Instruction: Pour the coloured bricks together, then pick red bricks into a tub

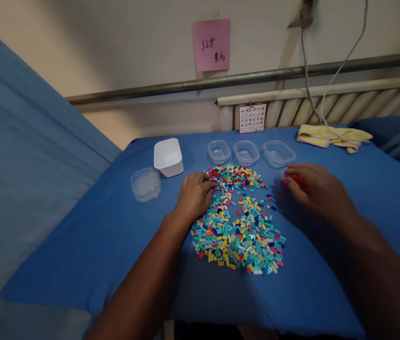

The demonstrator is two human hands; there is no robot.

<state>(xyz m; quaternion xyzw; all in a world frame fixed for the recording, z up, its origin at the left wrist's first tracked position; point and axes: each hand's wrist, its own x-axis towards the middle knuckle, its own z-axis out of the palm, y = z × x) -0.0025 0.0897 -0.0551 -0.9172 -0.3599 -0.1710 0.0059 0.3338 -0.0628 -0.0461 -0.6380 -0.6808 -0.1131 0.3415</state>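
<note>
A flat spread of small multicoloured toy bricks (252,231) covers the middle of the blue cloth, with many red ones in its far part. My left hand (195,192) is at the left edge of that far part, fingers curled together among the bricks; whatever is between the fingertips is hidden. Off to the right, my right hand (315,186) has its thumb and fingers around a small clear container (283,175) with red bricks (298,181) in it. The hand covers most of this container.
Three clear plastic tubs (218,152) stand in a row behind the bricks. At the left are a white bin (169,160) and stacked clear lids or tubs (146,185). A yellow cloth (332,137) lies at the back right, under a hanging cord (306,71). Blue curtain (26,141) borders the left.
</note>
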